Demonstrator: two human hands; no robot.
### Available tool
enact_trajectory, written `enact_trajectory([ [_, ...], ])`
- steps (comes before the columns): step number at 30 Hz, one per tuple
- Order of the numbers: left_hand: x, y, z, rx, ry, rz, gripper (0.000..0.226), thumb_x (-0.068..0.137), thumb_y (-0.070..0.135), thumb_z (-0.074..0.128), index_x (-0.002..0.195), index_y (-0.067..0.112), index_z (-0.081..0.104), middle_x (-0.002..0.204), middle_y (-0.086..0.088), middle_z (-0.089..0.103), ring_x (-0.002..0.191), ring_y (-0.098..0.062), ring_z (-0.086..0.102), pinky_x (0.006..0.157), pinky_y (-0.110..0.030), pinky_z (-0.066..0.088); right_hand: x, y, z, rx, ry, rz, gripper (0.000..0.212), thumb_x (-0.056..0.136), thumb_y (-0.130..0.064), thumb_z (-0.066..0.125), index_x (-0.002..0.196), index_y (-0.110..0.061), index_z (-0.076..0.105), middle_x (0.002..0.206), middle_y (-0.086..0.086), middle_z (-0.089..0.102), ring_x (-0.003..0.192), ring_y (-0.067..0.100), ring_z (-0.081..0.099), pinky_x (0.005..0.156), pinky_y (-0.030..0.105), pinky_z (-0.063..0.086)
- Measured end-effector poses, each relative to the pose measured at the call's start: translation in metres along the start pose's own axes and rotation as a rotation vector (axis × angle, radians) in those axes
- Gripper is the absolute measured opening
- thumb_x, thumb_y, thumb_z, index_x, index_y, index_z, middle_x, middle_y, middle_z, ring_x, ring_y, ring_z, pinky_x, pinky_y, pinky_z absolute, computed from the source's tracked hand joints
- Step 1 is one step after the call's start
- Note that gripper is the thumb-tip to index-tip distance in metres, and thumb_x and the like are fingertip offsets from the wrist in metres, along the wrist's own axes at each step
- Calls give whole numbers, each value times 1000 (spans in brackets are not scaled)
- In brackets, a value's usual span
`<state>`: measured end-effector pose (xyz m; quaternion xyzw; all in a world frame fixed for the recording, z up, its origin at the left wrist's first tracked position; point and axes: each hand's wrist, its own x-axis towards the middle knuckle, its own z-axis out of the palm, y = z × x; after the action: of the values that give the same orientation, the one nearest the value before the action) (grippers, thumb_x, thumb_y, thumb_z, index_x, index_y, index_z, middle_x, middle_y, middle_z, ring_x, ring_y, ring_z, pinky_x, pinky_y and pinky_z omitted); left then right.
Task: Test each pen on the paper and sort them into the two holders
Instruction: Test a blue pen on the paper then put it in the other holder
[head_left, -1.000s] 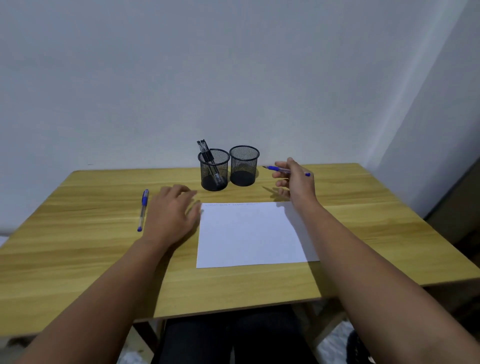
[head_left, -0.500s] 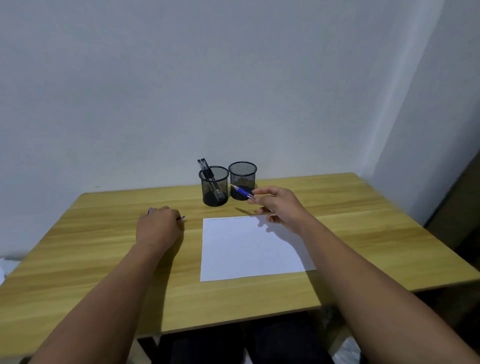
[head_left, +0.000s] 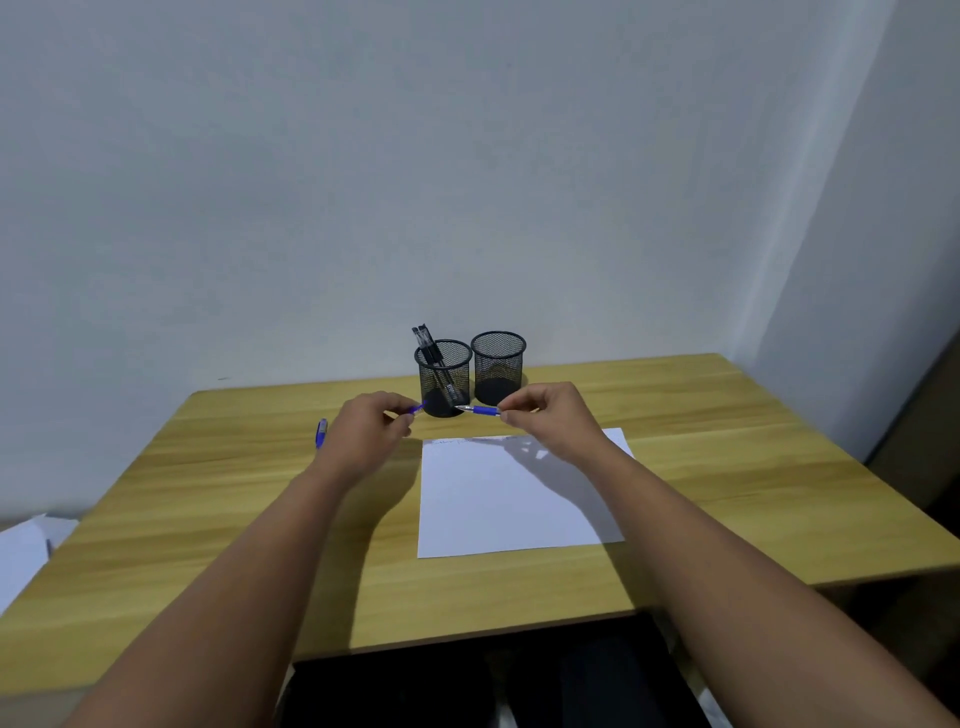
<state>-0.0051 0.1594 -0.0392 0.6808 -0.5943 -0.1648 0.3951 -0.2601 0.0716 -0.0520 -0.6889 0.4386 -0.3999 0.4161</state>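
Since half a second ago both hands have lifted off the bench (head_left: 727, 447) and come together in front of the two holders, and a blue pen (head_left: 321, 433) that the left hand covered now lies bare on the wood just left of that hand. The right hand (head_left: 558, 423) hangs above the far edge of the sheet of paper (head_left: 498, 514), its thumb and forefinger pinching the blue pen body (head_left: 480, 410) near the grip; the pen lies roughly level, its silver tip pointing left and reaching in front of the base of the left mesh holder (head_left: 443, 378). The left hand (head_left: 363, 434) is raised opposite, fingers (head_left: 402, 418) curled and pinching a small blue piece, likely the pen cap (head_left: 417, 409), whose end juts right towards the pen tip; a short gap separates cap and tip. The left mesh holder has black pens (head_left: 427, 345) leaning out over its left rim. The right mesh holder (head_left: 497, 368) stands just beside it, touching or nearly so; no pen shows above its rim. The paper lies flat on the bench, near the holders, with faint marks along its far edge. At the lower left, off the bench, lies some white paper or cloth (head_left: 23, 551).
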Motion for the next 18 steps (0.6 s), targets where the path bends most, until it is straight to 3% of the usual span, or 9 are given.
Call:
enact_trajectory([
  [2, -2, 5, -1, 0, -13, 4, 12, 96, 22, 67, 99, 31, 74, 81, 5, 76, 79, -15, 71, 57, -26, 44, -1, -2, 3, 5, -20, -6, 20, 87, -9, 85, 82, -29, 82, 89, 11, 79, 74, 13, 63, 68, 29, 49],
  [7, -8, 18, 5, -10, -56, 37, 12, 97, 18, 67, 101, 28, 74, 85, 6, 74, 78, -6, 69, 59, -23, 43, -4, -5, 8, -13, -59, 0, 15, 88, -10, 84, 86, -24, 84, 78, -3, 73, 68, 11, 59, 63, 29, 48],
  [11, -8, 20, 10, -18, -88, 59, 15, 96, 15, 68, 104, 23, 77, 87, 7, 73, 82, -13, 69, 62, -21, 43, -8, -8, 11, -54, -84, -6, 14, 89, -8, 83, 88, -22, 84, 78, -5, 74, 72, 6, 64, 70, 23, 52],
  [18, -5, 29, 17, -38, -219, 131, 19, 96, 15, 65, 99, 28, 79, 79, 1, 76, 82, -24, 71, 75, -46, 56, -10, -13, 12, -89, -111, -27, 13, 90, -6, 82, 88, -20, 83, 79, -1, 74, 74, 11, 63, 70, 27, 51],
])
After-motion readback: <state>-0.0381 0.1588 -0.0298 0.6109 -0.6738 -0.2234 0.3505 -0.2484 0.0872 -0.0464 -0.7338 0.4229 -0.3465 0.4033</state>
